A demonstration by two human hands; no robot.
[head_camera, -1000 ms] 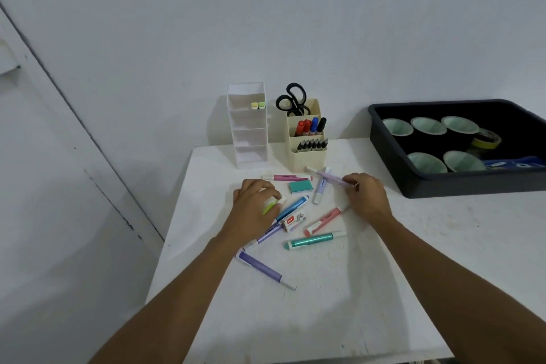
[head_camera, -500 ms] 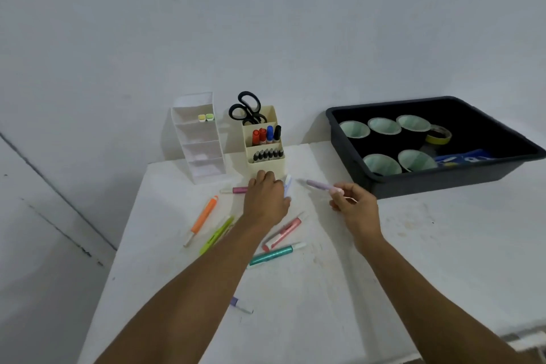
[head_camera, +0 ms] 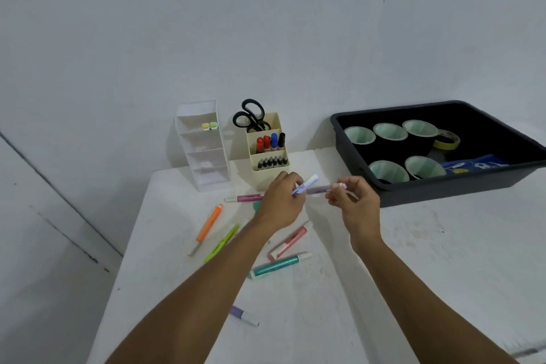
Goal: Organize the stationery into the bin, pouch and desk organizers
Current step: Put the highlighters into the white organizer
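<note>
My left hand (head_camera: pixel 280 201) grips a white and lilac marker (head_camera: pixel 307 184) lifted above the table, its tip pointing up right. My right hand (head_camera: pixel 356 204) pinches a pale purple marker (head_camera: pixel 320 189) by its pink end, held level between the two hands. Loose on the white table (head_camera: pixel 325 289) lie an orange marker (head_camera: pixel 208 226), a green one (head_camera: pixel 223 241), a magenta one (head_camera: pixel 245 198), a pink one (head_camera: pixel 288 241), a teal one (head_camera: pixel 277 265) and a purple one (head_camera: pixel 243 315). The cream organizer (head_camera: pixel 267 151) and the white tiered organizer (head_camera: pixel 204 145) stand behind.
A black bin (head_camera: pixel 443 186) at the right holds several tape rolls, a yellow tape roll (head_camera: pixel 446 139) and a blue pouch (head_camera: pixel 472 165). Black scissors (head_camera: pixel 251 119) stand in the cream organizer. The table's left edge drops off near the orange marker.
My left hand has picked up the white and lilac marker and lifted it. My right hand has raised the purple marker toward it. The view has shifted.
</note>
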